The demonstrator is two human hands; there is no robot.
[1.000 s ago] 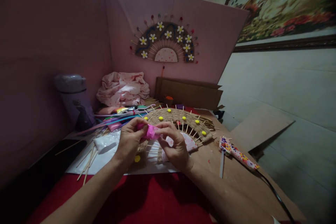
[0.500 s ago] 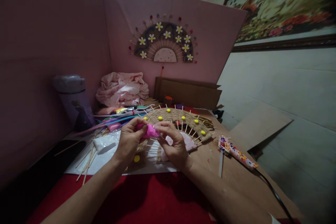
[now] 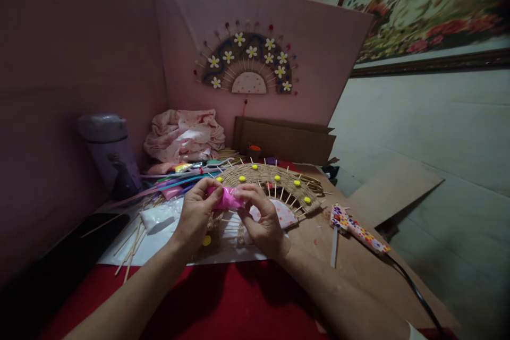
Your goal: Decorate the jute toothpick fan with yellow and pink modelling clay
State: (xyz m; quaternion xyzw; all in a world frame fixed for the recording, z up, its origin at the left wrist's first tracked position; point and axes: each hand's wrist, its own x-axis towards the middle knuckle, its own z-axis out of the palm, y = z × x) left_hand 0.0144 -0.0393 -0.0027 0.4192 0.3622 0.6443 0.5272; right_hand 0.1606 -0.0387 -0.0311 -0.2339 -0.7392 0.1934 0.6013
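A small pink piece (image 3: pixel 227 199) of soft material is pinched between my left hand (image 3: pixel 196 213) and my right hand (image 3: pixel 263 222). Both hands have their fingers closed on it, just above the table. Under and behind them lies a woven straw fan shape (image 3: pixel 271 180) with yellow dots and wooden sticks poking out of its rim. Its near left part is hidden by my hands.
A patterned glue gun (image 3: pixel 356 229) with a cord lies to the right on brown board. Coloured strips (image 3: pixel 179 176), loose sticks (image 3: pixel 131 247), a pink cloth heap (image 3: pixel 184 135) and a grey jug (image 3: pixel 109 149) sit at left. A finished flowered fan (image 3: pixel 249 61) hangs on the pink wall.
My fingers have shifted slightly on the pink piece; the view has drifted a little. Nothing else has moved.
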